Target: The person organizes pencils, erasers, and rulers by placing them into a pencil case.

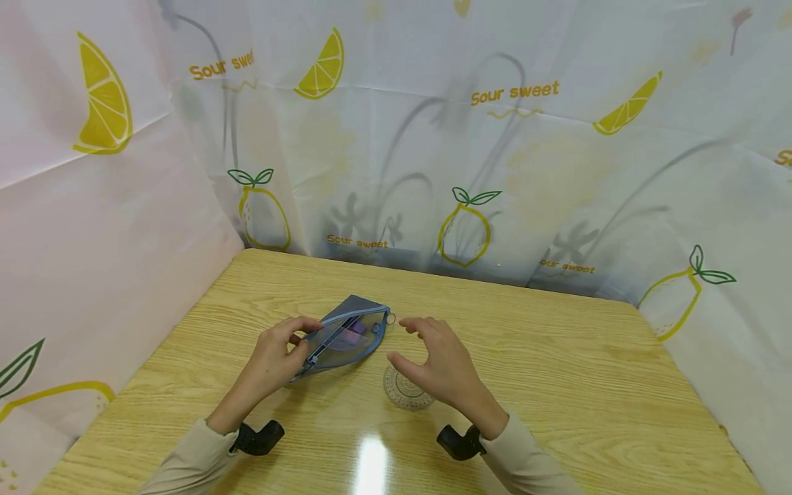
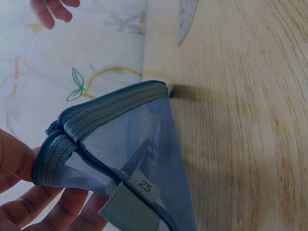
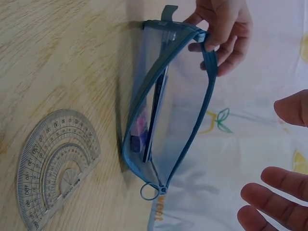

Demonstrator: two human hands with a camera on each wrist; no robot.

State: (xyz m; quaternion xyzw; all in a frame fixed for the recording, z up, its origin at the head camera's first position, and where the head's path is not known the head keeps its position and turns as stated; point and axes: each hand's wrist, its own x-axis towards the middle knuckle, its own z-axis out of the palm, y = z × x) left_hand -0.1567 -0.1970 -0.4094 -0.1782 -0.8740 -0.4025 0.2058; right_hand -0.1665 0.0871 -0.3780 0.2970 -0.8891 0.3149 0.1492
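A blue mesh zip pouch [image 1: 346,335] stands on the table, its zipper undone, with a pink-and-purple block [image 3: 139,130] and a dark pen-like stick [image 3: 156,113] inside. At one end, my left hand [image 1: 278,352] pinches the zipper edge between thumb and fingers. My right hand [image 1: 442,361] hovers to the right of the pouch, fingers and thumb spread apart with nothing between them. Below it on the table lies a clear semicircular protractor [image 3: 60,166], partly covered by the hand in the head view. A metal ring [image 3: 149,191] hangs at the pouch's right end.
The wood-grain table [image 1: 557,385] meets a white curtain [image 1: 396,137] printed with lemons at the back and sides. Each wrist wears a black camera mount [image 1: 260,438]. A bright light reflection shows near the table's front.
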